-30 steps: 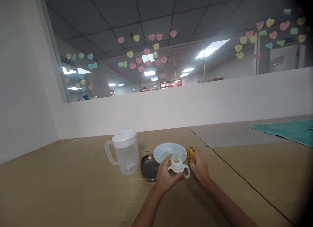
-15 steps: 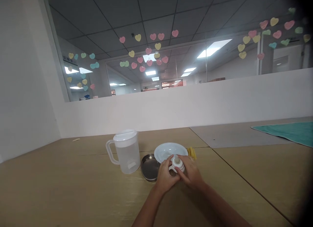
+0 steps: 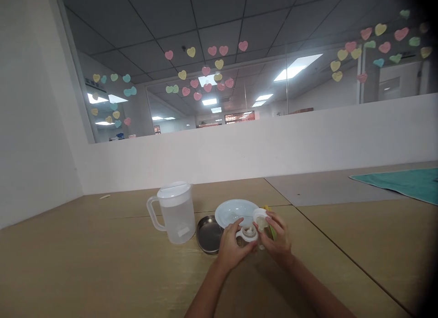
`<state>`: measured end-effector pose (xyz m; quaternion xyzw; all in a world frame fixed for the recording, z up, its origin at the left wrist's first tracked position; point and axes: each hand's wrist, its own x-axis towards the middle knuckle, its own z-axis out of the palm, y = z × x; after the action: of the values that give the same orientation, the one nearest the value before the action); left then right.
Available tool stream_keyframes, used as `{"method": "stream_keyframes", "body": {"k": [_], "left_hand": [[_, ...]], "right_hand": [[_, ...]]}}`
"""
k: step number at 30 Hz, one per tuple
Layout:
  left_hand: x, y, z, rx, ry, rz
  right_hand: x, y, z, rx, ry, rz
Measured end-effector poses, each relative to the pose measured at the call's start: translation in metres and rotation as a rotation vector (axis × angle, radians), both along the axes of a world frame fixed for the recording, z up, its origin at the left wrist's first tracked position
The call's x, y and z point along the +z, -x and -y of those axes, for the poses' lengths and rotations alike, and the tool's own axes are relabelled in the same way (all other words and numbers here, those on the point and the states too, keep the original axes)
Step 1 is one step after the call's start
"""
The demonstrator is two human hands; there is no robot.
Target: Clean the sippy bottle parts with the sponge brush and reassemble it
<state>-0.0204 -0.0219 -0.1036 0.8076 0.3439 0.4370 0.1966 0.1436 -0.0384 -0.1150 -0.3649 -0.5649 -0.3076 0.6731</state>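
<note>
My left hand (image 3: pixel 231 246) is closed around a baby bottle (image 3: pixel 249 231) with white side handles, its mouth facing up and uncovered. Between the fingertips of my right hand (image 3: pixel 279 239) is the bottle's white nipple top (image 3: pixel 261 219), tilted and held apart from the bottle, just up and to the right of the mouth. A pale blue bowl (image 3: pixel 227 208) stands right behind both hands. Partly hidden by my right hand is a yellow object (image 3: pixel 267 208) whose kind I cannot make out.
A dark metal dish (image 3: pixel 208 236) sits left of my left hand. Farther left stands a lidded plastic pitcher (image 3: pixel 177 217) holding clear liquid. A teal cloth (image 3: pixel 407 183) lies at the far right. A white wall (image 3: pixel 219 158) with a window above borders the table.
My right hand went from beside the yellow object to the bottle's top, then lifted the nipple top off to the right. My left hand has kept its hold on the bottle.
</note>
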Motion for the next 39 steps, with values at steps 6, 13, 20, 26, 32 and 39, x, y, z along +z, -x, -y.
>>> {"method": "stream_keyframes", "body": {"k": [6, 13, 20, 26, 32, 39], "left_hand": [[0.001, 0.000, 0.001, 0.012, 0.010, -0.018], [0.006, 0.000, 0.005, 0.011, 0.000, -0.035], [0.007, 0.001, 0.005, 0.004, 0.005, -0.048], [0.005, 0.000, 0.004, 0.008, -0.010, -0.063], [0.008, 0.001, 0.006, 0.009, -0.024, -0.067], [0.008, 0.000, 0.007, 0.018, -0.014, -0.064]], "right_hand": [[0.006, 0.000, 0.004, -0.115, -0.042, -0.232], [0.027, -0.001, 0.009, -0.047, 0.035, -0.532], [0.031, -0.010, 0.003, 0.065, 0.089, -0.768], [0.018, -0.006, -0.005, 0.244, 0.219, -0.792], [0.010, -0.005, -0.010, 0.160, 0.366, -0.708], [0.028, 0.001, 0.005, 0.389, 0.270, -0.813]]}}
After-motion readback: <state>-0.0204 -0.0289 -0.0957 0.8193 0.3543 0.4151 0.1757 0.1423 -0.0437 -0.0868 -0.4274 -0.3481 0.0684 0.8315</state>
